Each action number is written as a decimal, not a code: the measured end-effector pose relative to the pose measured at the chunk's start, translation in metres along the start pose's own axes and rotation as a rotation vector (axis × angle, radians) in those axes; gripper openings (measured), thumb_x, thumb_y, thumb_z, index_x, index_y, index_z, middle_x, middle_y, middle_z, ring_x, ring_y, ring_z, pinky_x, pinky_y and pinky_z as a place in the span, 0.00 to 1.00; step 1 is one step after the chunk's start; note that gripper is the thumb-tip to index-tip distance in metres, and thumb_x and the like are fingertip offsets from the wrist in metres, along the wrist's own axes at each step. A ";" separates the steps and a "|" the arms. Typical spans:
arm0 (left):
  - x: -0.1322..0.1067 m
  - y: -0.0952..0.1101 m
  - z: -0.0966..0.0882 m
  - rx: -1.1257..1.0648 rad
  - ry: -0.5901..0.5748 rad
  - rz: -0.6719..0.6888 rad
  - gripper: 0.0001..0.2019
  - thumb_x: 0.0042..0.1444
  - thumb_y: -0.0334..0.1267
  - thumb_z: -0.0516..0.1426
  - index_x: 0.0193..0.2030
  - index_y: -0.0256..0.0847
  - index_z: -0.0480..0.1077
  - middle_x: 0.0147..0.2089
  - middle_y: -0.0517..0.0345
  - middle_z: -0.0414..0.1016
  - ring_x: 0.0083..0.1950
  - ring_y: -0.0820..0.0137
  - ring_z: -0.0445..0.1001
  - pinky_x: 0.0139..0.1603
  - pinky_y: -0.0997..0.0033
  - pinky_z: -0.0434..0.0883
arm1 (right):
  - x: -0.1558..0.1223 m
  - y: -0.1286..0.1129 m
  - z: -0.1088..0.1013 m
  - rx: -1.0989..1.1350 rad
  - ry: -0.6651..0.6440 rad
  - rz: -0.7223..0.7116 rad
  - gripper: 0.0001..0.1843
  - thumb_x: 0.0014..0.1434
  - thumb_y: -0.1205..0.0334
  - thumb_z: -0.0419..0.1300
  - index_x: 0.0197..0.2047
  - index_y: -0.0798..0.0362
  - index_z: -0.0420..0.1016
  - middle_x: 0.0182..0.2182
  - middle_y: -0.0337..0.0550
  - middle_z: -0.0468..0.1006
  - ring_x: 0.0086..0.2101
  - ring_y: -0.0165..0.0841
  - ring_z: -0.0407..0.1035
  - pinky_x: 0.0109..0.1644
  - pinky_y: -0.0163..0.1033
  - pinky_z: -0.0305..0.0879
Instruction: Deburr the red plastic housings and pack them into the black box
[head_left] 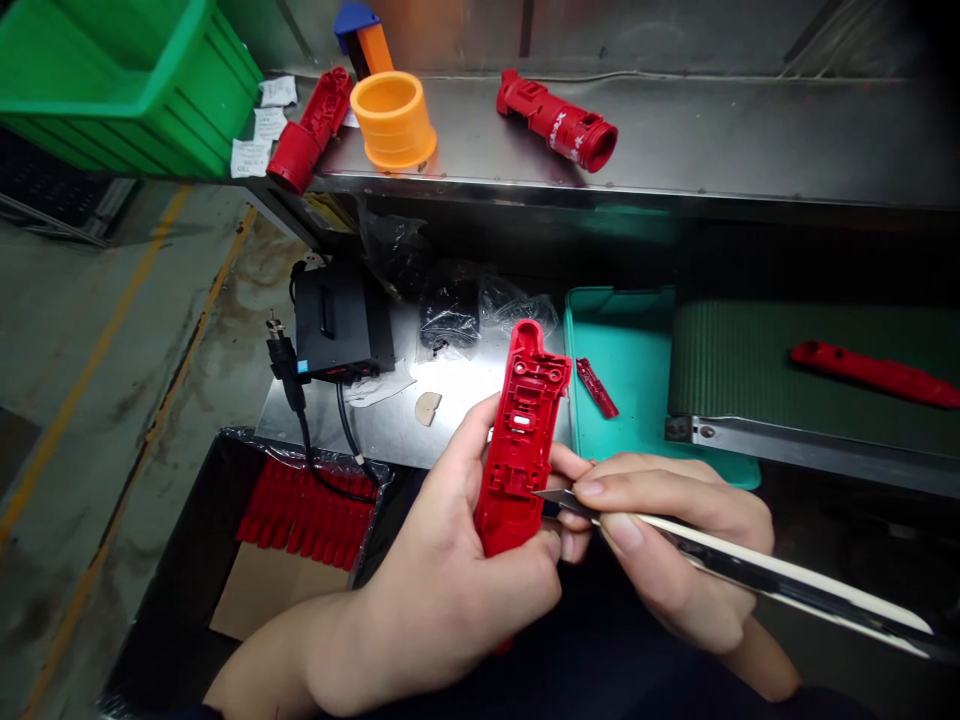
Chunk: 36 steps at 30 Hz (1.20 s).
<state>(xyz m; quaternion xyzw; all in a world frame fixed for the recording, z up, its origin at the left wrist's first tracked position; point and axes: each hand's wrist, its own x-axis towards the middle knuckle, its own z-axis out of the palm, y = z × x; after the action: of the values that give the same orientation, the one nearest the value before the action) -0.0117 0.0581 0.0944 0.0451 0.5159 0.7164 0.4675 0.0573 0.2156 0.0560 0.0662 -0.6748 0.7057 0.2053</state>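
My left hand (450, 570) is wrapped round a red plastic housing half (519, 440), its ribbed, hollow inside turned up towards me. Pinched in my right hand (675, 540) is a utility knife (787, 580) with a pale and black handle. The knife's blade tip meets or nearly meets the inner ribs near the housing's right edge; contact is hard to make out. Part of the housing's lower end is covered by my left thumb.
A box (225, 590) of red parts stands lower left, below a black device (341, 320) with a cable. A teal tray (637, 400) holds a red piece (598, 388). Another red part (870, 372) lies on the green conveyor (735, 360). The shelf bears an orange ring (394, 125).
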 end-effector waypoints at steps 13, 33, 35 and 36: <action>-0.002 -0.001 0.001 0.003 -0.001 -0.013 0.23 0.57 0.21 0.59 0.56 0.45 0.65 0.39 0.62 0.73 0.40 0.72 0.75 0.45 0.73 0.76 | -0.003 -0.001 0.000 -0.015 -0.003 -0.013 0.25 0.59 0.77 0.57 0.54 0.47 0.82 0.29 0.40 0.85 0.26 0.33 0.80 0.45 0.44 0.84; -0.004 0.000 0.002 -0.031 0.011 -0.036 0.25 0.55 0.20 0.61 0.56 0.46 0.65 0.38 0.64 0.73 0.39 0.72 0.75 0.43 0.74 0.74 | 0.002 -0.005 0.000 -0.050 -0.028 -0.035 0.26 0.54 0.81 0.57 0.51 0.52 0.83 0.26 0.42 0.83 0.26 0.32 0.80 0.36 0.35 0.82; -0.004 0.000 0.002 -0.029 0.004 -0.036 0.25 0.55 0.20 0.61 0.57 0.46 0.64 0.37 0.65 0.73 0.39 0.73 0.74 0.43 0.74 0.74 | 0.001 -0.004 0.001 -0.039 -0.023 -0.026 0.26 0.55 0.81 0.57 0.51 0.51 0.83 0.26 0.41 0.83 0.26 0.32 0.79 0.36 0.35 0.82; -0.005 0.000 0.002 -0.029 -0.003 -0.034 0.26 0.56 0.20 0.61 0.57 0.46 0.64 0.37 0.65 0.73 0.39 0.73 0.74 0.44 0.74 0.74 | 0.000 -0.003 0.001 -0.026 -0.020 -0.021 0.26 0.55 0.80 0.57 0.51 0.50 0.83 0.26 0.41 0.84 0.26 0.31 0.79 0.36 0.36 0.82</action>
<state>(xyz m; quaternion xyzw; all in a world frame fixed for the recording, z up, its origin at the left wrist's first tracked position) -0.0083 0.0558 0.0973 0.0304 0.5055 0.7157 0.4810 0.0581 0.2146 0.0592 0.0777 -0.6852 0.6941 0.2067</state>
